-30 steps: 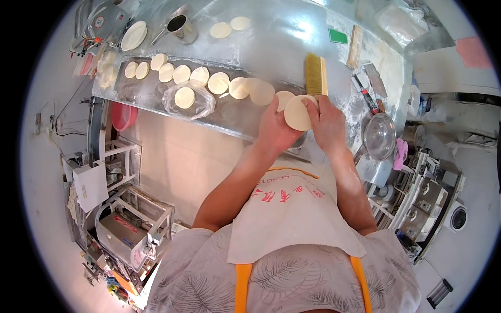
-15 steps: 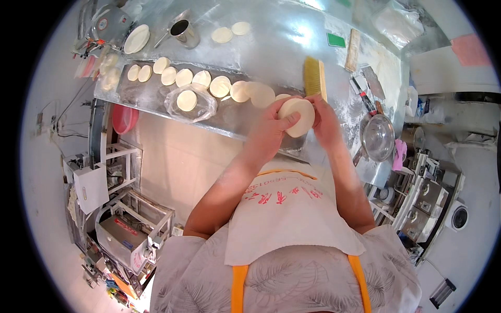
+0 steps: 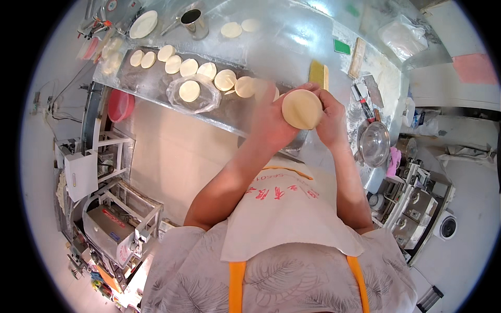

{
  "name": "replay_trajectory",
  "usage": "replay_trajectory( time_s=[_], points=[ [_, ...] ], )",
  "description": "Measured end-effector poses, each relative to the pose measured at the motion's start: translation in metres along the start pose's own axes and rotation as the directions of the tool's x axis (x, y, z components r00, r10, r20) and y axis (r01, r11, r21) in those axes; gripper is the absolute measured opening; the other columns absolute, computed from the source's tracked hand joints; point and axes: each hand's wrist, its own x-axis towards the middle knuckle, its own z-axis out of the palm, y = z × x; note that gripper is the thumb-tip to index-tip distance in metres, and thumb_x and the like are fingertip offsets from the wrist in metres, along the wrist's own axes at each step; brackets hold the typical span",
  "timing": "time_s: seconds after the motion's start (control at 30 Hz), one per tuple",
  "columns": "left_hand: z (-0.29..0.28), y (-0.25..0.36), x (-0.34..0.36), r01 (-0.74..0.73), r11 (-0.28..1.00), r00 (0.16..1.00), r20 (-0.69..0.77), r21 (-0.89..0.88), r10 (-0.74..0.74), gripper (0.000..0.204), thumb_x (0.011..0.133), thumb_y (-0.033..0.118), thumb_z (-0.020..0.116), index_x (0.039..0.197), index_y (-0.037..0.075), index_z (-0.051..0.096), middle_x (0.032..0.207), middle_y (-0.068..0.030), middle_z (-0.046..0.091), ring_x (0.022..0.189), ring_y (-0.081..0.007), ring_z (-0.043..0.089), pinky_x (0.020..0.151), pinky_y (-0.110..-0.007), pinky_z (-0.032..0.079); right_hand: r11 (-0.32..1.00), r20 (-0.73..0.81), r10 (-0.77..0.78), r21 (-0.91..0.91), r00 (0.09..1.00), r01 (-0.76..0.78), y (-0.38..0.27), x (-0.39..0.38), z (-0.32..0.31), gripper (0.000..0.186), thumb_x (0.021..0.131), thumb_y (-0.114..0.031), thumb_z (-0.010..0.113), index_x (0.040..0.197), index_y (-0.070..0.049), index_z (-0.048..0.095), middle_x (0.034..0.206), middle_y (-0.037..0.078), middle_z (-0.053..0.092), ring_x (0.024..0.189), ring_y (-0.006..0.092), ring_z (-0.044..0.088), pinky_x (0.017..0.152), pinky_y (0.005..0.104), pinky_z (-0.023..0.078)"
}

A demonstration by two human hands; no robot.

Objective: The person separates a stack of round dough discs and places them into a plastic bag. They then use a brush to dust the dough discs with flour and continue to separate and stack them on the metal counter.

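Near side of the brush [image 3: 317, 73]: jammed, left hand [image 3: 279, 122] and right hand [image 3: 332, 117] crowding around a dough disc [image 3: 302, 109].
Left of the brush: a row of dough rounds [image 3: 207, 71] bars any low pass, crumpled plastic [image 3: 210, 99] too.
Beyond the brush: open lane over the metal counter [image 3: 284, 23]!
Right of the brush: a gap to slip through, then the wooden bar [image 3: 357, 58] stops it.

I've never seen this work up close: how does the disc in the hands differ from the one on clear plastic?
The held disc is raised between left grip and right grip; the other disc rests on clear plastic. The held disc looks larger, perhaps only from being nearer the camera; the other disc looks smaller. Both are round and pale.
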Motion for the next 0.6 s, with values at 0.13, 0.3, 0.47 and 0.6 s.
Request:
replay_trajectory(
  time_s=[0.13,0.3,0.47,0.6],
  points=[
    [-0.010,-0.004,-0.008,0.007,0.996,0.999,0.053,-0.087,-0.003,0.078,0.115,0.059,0.028,0.164,-0.001,0.034,0.166,-0.0169,0.043,0.154,-0.0337,0.041,0.130,-0.049,0.029,0.903,-0.069,0.317,0.326,0.946,-0.279,-0.020,-0.008,0.010,0.024,0.105,-0.024,0.072,0.108,0.000,0.075,0.092,0.002,0.074,0.085,0.0093,0.066,0.076,0.0284,0.054],
    [-0.014,-0.017,-0.009,-0.020,0.960,0.963,-0.253,0.278,0.093,0.071,0.115,0.060,0.030,0.159,0.005,0.040,0.158,-0.0099,0.053,0.148,-0.0280,0.049,0.124,-0.043,0.039,0.881,-0.154,0.286,-0.347,0.946,-0.323,-0.009,0.003,0.019,0.029,0.107,-0.029,0.071,0.105,0.000,0.074,0.091,0.000,0.073,0.084,0.0062,0.064,0.073,0.0276,0.053],
    [-0.017,-0.018,-0.014,-0.033,0.994,0.981,-0.188,0.100,0.051,0.069,0.114,0.058,0.033,0.159,0.006,0.040,0.156,-0.0093,0.054,0.147,-0.0267,0.050,0.122,-0.043,0.041,0.932,-0.128,0.286,0.266,0.950,-0.245,-0.016,-0.010,0.017,0.025,0.102,-0.025,0.074,0.109,-0.001,0.073,0.087,0.016,0.076,0.081,0.0238,0.074,0.075,0.0370,0.057],
    [-0.020,-0.023,-0.017,-0.011,0.995,0.980,-0.197,-0.099,-0.009,0.062,0.114,0.049,0.046,0.157,0.004,0.043,0.154,-0.0122,0.055,0.147,-0.0297,0.050,0.123,-0.045,0.040,0.911,-0.260,0.243,-0.271,0.934,-0.312,0.003,-0.014,0.024,0.034,0.103,-0.033,0.074,0.103,0.001,0.071,0.081,0.022,0.072,0.078,0.0342,0.075,0.072,0.0416,0.057]
  ],
)
